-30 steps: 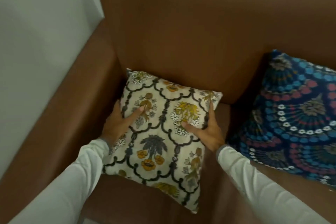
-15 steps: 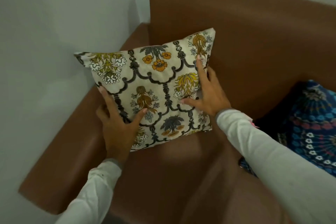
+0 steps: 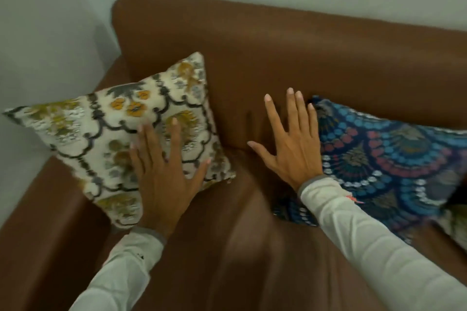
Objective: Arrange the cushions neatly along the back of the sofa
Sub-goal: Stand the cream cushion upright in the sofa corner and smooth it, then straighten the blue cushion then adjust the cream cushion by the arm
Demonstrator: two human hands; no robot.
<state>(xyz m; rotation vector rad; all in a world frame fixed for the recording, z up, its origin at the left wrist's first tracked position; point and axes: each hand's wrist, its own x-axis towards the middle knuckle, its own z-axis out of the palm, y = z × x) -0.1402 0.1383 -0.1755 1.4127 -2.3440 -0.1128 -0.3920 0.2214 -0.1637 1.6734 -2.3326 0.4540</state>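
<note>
A cream cushion (image 3: pixel 101 134) with yellow flowers and dark scroll lines leans in the left corner of the brown sofa (image 3: pixel 278 53), against the backrest and armrest. My left hand (image 3: pixel 164 171) lies flat on its lower right part, fingers spread, holding nothing. My right hand (image 3: pixel 290 141) hovers open with spread fingers in front of the backrest, between the two cushions. A dark blue cushion (image 3: pixel 391 159) with rings of blue, red and white dots rests against the backrest on the right, just beside my right hand.
The sofa's left armrest (image 3: pixel 45 222) runs along a pale wall (image 3: pixel 38 33). Part of another patterned cushion (image 3: pixel 457 225) shows at the right edge. Bare brown seat (image 3: pixel 240 247) lies between my arms.
The cream cushion went from lying on the seat to leaning in the corner. My right hand let go of it and moved right, toward the blue cushion. My left hand flattened on the cushion's face.
</note>
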